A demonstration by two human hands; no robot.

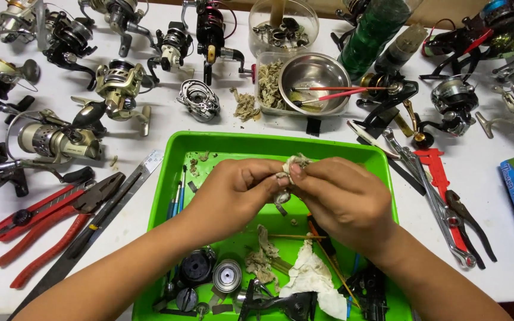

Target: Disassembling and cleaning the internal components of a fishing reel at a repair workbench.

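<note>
while both hands [295, 199] pinch, part [280, 198] hangs upright.

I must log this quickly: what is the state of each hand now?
Left hand: closed, pinching the soiled tissue and small metal part.
Right hand: closed on the same soiled tissue.

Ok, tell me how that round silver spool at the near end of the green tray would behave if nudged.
The silver spool probably slides rather than rolls, since it sits on its flat end. It looks like metal, so likely stiff and fairly heavy for its size. Crowded by the black round part and crumpled tissue in the green tray, it would likely bump them.
</note>
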